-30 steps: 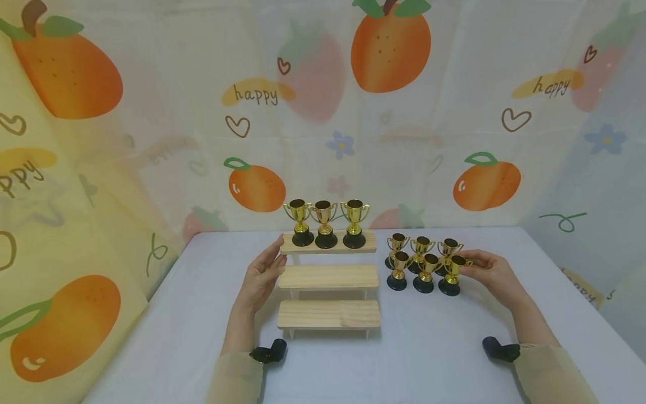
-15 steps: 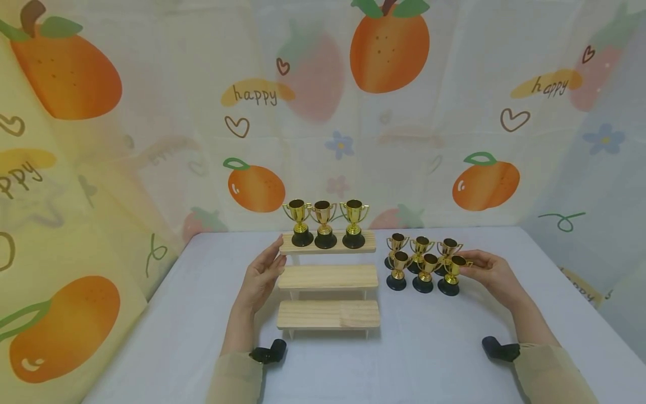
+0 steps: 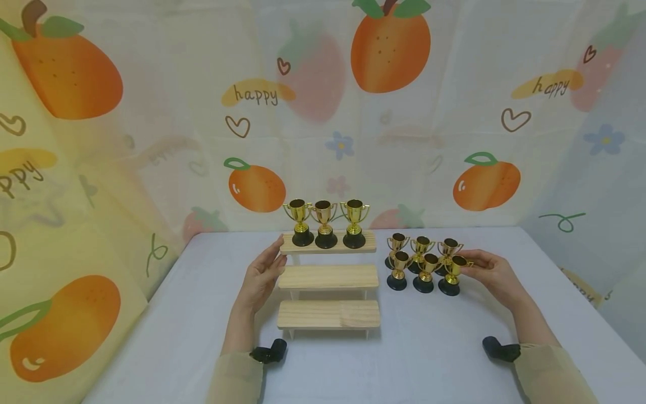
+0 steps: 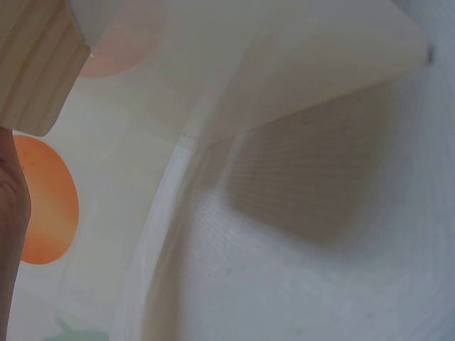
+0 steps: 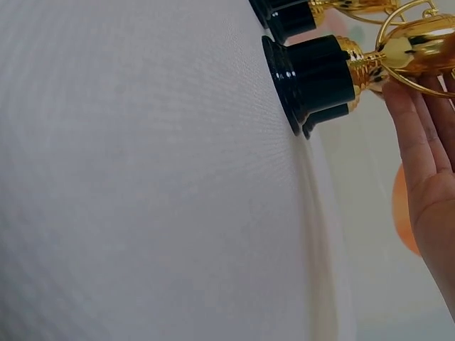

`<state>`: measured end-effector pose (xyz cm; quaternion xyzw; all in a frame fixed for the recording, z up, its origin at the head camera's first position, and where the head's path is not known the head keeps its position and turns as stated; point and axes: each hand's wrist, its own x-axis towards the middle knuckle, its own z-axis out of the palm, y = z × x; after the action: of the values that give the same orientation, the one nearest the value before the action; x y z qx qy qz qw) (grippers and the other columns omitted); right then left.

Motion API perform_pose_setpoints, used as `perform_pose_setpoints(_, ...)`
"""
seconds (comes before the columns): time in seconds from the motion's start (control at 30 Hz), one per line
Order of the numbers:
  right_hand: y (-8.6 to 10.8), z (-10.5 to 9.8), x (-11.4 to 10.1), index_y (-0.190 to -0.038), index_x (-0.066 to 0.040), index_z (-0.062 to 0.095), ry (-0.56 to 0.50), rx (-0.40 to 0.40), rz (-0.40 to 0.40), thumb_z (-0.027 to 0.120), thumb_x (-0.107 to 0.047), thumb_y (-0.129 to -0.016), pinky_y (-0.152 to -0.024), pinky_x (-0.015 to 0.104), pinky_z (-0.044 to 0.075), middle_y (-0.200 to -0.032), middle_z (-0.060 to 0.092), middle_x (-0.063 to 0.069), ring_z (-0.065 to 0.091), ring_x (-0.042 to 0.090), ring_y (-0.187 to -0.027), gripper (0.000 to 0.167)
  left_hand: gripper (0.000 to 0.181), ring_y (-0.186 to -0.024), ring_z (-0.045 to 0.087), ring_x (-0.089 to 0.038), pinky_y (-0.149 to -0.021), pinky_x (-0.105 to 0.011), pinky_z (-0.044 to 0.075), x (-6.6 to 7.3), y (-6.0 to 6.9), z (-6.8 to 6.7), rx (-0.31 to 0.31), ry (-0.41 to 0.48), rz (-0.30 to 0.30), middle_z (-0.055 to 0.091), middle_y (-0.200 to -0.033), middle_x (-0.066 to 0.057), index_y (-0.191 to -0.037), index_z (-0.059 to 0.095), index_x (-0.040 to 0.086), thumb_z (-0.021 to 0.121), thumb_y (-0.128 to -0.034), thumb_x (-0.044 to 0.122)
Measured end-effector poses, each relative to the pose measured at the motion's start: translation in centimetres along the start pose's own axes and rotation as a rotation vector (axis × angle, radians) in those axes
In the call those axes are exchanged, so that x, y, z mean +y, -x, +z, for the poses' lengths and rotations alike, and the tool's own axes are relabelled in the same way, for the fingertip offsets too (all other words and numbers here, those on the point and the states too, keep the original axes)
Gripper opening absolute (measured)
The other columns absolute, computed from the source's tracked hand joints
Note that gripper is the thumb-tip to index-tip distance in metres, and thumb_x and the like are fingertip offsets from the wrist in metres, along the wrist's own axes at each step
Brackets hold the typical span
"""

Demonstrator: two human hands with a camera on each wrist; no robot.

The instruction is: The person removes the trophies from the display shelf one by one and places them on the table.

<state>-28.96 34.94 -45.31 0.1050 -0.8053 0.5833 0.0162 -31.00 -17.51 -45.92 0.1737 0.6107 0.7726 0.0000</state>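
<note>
a third done, it seems: three shiny gold trophies with black bases [image 3: 325, 241] stand atop the three-tier wooden rack [image 3: 328, 277], six more trophies [image 3: 423, 285] to go on the white worktop [image 3: 429, 348]. right hand [image 3: 492, 276] pinches the near-right trophy [image 3: 452, 271]; left hand [image 3: 261, 276] touches the top tier [image 3: 370, 242], grip unclear.

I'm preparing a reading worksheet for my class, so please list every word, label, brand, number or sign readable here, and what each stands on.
"happy": middle yellow patch on the backdrop
"happy": right yellow patch
"ppy", cut off by the picture's edge: left yellow patch
Too blurred to read surely: lower-right yellow patch
Too faint to read: writing-like marks on the backdrop
None readable: trophies, wooden shelves
</note>
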Motion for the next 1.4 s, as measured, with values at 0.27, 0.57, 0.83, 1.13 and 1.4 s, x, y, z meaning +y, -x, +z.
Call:
perform_pose_setpoints(0.27, -0.1, 0.2, -0.6, -0.131, 0.006, 0.055, -0.053, 0.018, -0.096, 0.060, -0.011, -0.097, -0.089, 0.004, 0.051, -0.115, 0.068, -0.021, 0.059, -0.010, -0.109, 0.038, 0.068, -0.129, 0.053, 0.006, -0.114, -0.014, 0.041, 0.0, -0.1, 0.1, 0.002, -0.005, 0.003, 0.025, -0.165, -0.006, -0.153, 0.026, -0.003, 0.051, -0.0903, -0.015)
perform_pose_setpoints(0.57, -0.4, 1.0, -2.8, -0.131, 0.003, 0.057, -0.083, 0.215, -0.136, 0.064, -0.013, -0.095, -0.087, 0.003, 0.052, -0.110, 0.072, -0.024, 0.066, -0.008, -0.103, 0.040, 0.068, -0.129, 0.053, 0.005, -0.114, -0.015, 0.041, 0.0, -0.1, 0.2, -0.002, -0.001, 0.001, 0.026, -0.165, -0.005, -0.153, 0.027, -0.002, 0.051, -0.0901, -0.014)
perform_pose_setpoints(0.83, -1.1, 2.2, -5.3, -0.125, 0.005, 0.061, -0.432, 0.135, -0.305, 0.058, 0.005, -0.094, -0.092, 0.013, 0.057, -0.111, 0.076, -0.007, 0.071, 0.004, -0.105, 0.032, 0.067, -0.129, 0.053, 0.004, -0.113, -0.014, 0.041, 0.0, -0.2, 0.1, -0.015, 0.010, 0.027, 0.039, -0.159, 0.009, -0.152, 0.029, -0.002, 0.053, -0.0902, -0.013)
perform_pose_setpoints(1.13, -3.1, 5.4, -8.0, -0.123, 0.004, 0.063, -0.449, 0.097, -0.343, 0.059, 0.007, -0.092, -0.093, 0.016, 0.058, -0.110, 0.077, -0.007, 0.072, 0.006, -0.104, 0.031, 0.067, -0.130, 0.052, 0.005, -0.113, -0.013, 0.041, -0.2, -0.1, -0.1, -0.023, 0.004, 0.034, 0.037, -0.160, 0.008, -0.152, 0.027, -0.003, 0.051, -0.0908, -0.013)
perform_pose_setpoints(1.4, -5.1, 8.4, -10.4, -0.126, 0.002, 0.062, -0.351, 0.093, -0.302, 0.067, -0.003, -0.090, -0.089, 0.013, 0.059, -0.108, 0.076, -0.014, 0.071, 0.001, -0.103, 0.036, 0.067, -0.130, 0.052, 0.006, -0.113, -0.013, 0.041, -0.1, 0.0, 0.0, -0.019, 0.000, 0.023, 0.035, -0.161, 0.008, -0.153, 0.026, -0.003, 0.050, -0.0909, -0.014)
